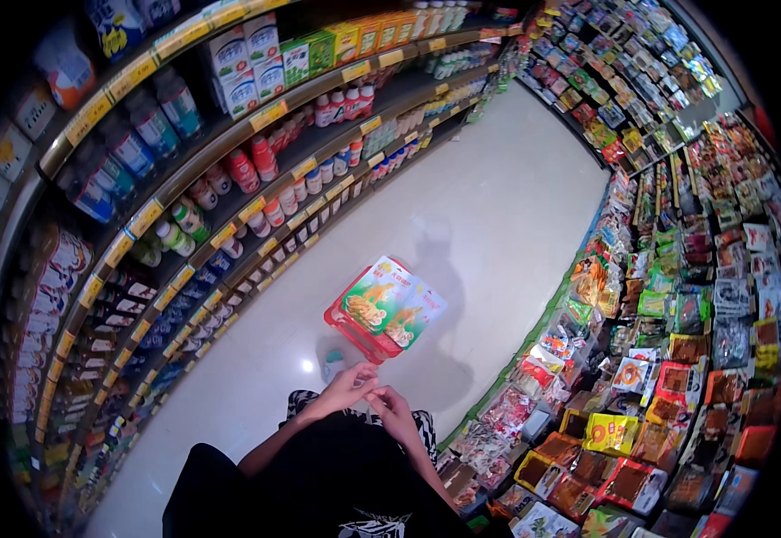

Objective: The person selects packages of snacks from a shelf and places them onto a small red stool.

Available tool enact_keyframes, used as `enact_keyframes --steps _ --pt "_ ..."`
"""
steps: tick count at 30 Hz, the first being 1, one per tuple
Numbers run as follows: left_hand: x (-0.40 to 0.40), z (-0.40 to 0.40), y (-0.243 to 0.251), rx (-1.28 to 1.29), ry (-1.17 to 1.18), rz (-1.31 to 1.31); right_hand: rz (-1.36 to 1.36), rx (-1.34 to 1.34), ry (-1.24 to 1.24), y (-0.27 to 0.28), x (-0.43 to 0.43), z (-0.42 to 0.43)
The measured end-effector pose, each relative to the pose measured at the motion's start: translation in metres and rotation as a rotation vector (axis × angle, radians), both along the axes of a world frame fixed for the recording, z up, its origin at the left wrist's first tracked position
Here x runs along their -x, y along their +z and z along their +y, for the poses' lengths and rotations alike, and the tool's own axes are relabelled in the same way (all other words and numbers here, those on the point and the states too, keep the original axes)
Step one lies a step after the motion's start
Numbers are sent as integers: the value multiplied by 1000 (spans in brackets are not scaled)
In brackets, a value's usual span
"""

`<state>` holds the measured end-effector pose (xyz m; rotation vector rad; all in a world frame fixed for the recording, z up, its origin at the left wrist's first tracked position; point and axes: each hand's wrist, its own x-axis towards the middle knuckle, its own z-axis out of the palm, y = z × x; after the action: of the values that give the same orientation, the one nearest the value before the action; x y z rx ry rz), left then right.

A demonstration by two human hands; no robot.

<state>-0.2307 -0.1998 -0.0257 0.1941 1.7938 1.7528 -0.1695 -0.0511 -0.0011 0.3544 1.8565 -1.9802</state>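
My left hand (351,387) and my right hand (392,411) are close together in front of my torso, with their fingertips meeting. Whether something small is pinched between them is too blurred to tell. Just beyond the hands is a red plastic shopping basket (354,336), its near rim close to my left fingers. Two flat snack packages, a left one (378,294) and a right one (417,313), lie side by side across its top. Both are green and white, with food pictures and writing. A white and teal shoe (332,364) shows on the floor beside the basket.
Drink shelves (269,118) with bottles, cartons and yellow price tags line the left side. Packaged snacks (609,434) fill a low display on the right, edged by a green strip (528,350). Another snack display (622,74) stands at the far end of the pale floor (498,195).
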Motion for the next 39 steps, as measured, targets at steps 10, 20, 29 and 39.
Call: enact_keyframes --steps 10,20,29,39 --pt "-28 49 13 -25 -102 114 9 -48 -195 20 -51 41" --pt "-108 115 8 22 -418 117 -8 -2 -547 2 -189 106" --pt "-164 144 16 55 -535 90 46 153 -820 -12 -270 139" --pt "-219 198 17 66 -686 86 41 44 -932 -5 -329 151"
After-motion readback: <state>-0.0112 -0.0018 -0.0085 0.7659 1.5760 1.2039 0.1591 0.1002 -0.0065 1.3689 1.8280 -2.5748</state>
